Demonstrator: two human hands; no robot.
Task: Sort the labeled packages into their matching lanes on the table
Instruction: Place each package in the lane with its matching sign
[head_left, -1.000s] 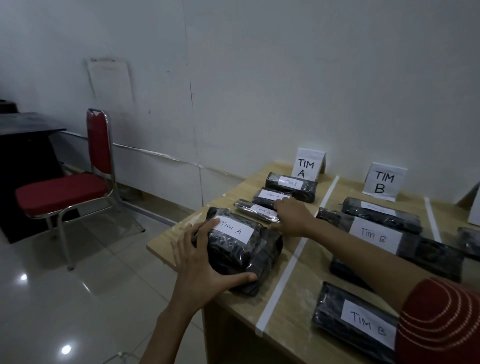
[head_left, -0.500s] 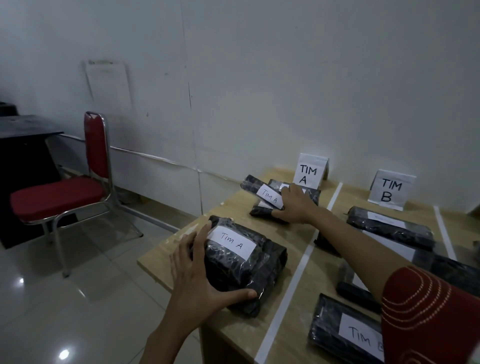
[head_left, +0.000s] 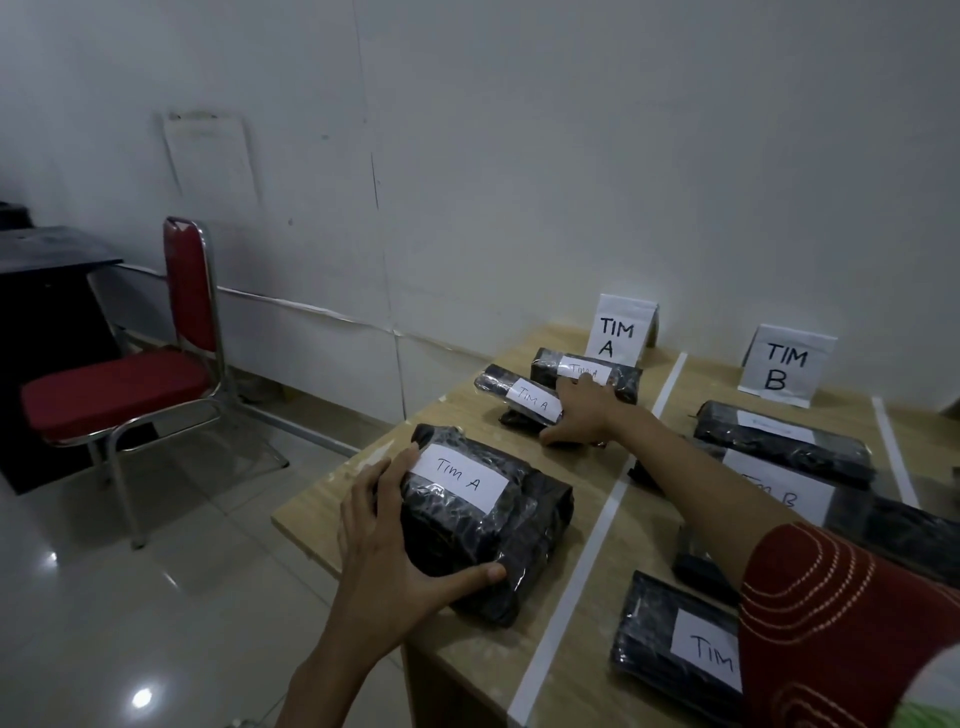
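A packs (head_left: 550, 364) and B packs (head_left: 784, 441) all lie in matching lanes. Left hand (head_left: 384, 540) grips the near big pack (head_left: 493, 525), fingers spread; right hand (head_left: 582, 410) presses flat on far small packs (head_left: 524, 397).

A red chair (head_left: 119, 384) stands on glossy tiles (head_left: 156, 597) by a white wall (head_left: 519, 156).

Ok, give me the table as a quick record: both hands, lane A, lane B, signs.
left hand: grips the large TIM A package at its near-left corner
right hand: rests on the slim TIM A package, reaching the rear TIM A package
lane A: these packages, left of the tape line
lane B: black packages; nearest package label partly hidden by sleeve
signs: TIM A sign, TIM B sign, upright by wall
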